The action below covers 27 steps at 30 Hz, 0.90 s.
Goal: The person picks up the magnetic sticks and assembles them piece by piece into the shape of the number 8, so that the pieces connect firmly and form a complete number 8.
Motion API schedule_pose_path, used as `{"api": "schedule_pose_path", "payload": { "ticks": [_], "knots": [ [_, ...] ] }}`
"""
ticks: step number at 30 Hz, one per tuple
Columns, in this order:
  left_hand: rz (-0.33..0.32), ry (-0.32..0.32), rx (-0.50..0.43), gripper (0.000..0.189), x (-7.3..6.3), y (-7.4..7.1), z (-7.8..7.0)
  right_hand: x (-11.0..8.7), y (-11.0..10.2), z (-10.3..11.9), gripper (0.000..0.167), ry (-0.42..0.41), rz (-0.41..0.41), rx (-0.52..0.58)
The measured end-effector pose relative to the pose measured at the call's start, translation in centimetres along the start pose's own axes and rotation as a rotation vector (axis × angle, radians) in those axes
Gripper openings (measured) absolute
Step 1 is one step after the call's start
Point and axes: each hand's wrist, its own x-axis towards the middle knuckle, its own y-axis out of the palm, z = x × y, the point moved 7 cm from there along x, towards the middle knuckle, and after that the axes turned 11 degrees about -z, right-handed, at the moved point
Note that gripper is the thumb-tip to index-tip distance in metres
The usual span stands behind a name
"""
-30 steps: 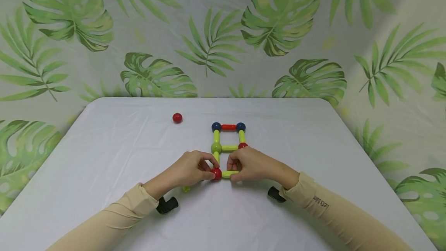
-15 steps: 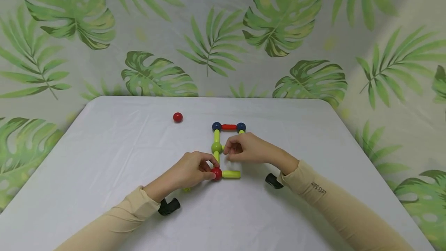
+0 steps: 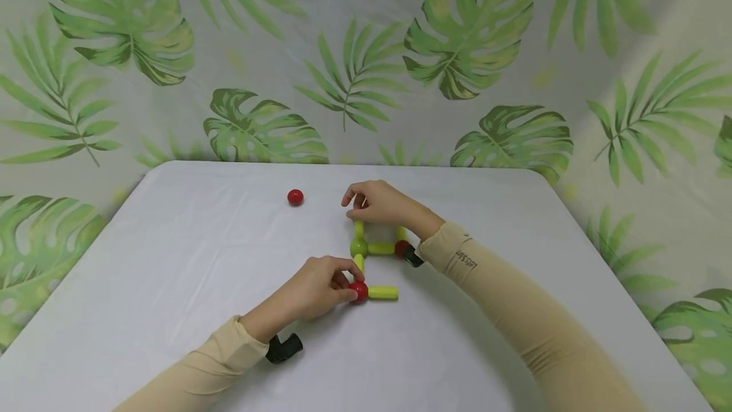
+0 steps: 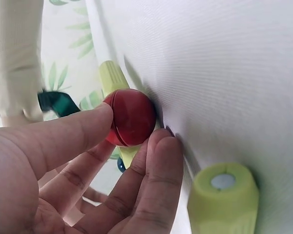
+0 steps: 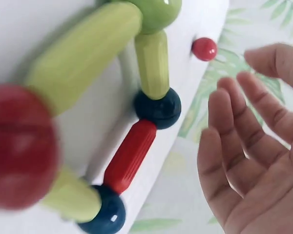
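Note:
My left hand (image 3: 320, 288) pinches a red ball (image 4: 133, 117) at the near corner of a magnetic ball-and-rod frame. A yellow-green rod (image 3: 383, 292) sticks out to the right of that ball. Farther back, a green ball (image 5: 158, 12), another red ball (image 5: 19, 146), two dark blue balls (image 5: 158, 108) and a red rod (image 5: 130, 157) belong to the same frame, joined by yellow-green rods. In the head view my right hand (image 3: 380, 202) hovers over the frame's far end, hiding the blue balls there. Its fingers are relaxed and hold nothing.
A loose red ball (image 3: 295, 197) lies on the white table (image 3: 217, 240) toward the back left. Another yellow-green rod (image 4: 224, 195) lies near my left hand, its end facing the left wrist camera. A leaf-patterned cloth (image 3: 366, 100) hangs behind the table.
My right hand has let go of the near yellow-green rod and moved away from me, over the far end of the frame. The left hand stays on the red ball.

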Motion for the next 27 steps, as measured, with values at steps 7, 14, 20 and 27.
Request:
{"api": "schedule_pose_path", "payload": {
  "ticks": [7, 14, 20, 27],
  "knots": [
    [-0.014, 0.018, -0.003, 0.018, -0.1, 0.2, 0.2, 3.8, 1.8, 0.5, 0.035, 0.026, 0.007, -0.117],
    [-0.024, 0.008, -0.013, 0.019, -0.2, 0.3, 0.3, 6.9, 3.5, 0.7, 0.047, 0.017, 0.06, -0.178],
    [-0.028, 0.012, -0.022, 0.019, -0.2, 0.3, 0.3, 8.4, 4.6, 1.6, 0.052, -0.026, 0.108, -0.194],
    [-0.029, 0.032, -0.015, 0.017, -0.1, 0.2, 0.2, 9.6, 5.9, 2.8, 0.056, -0.082, 0.162, -0.246]
  ]
}}
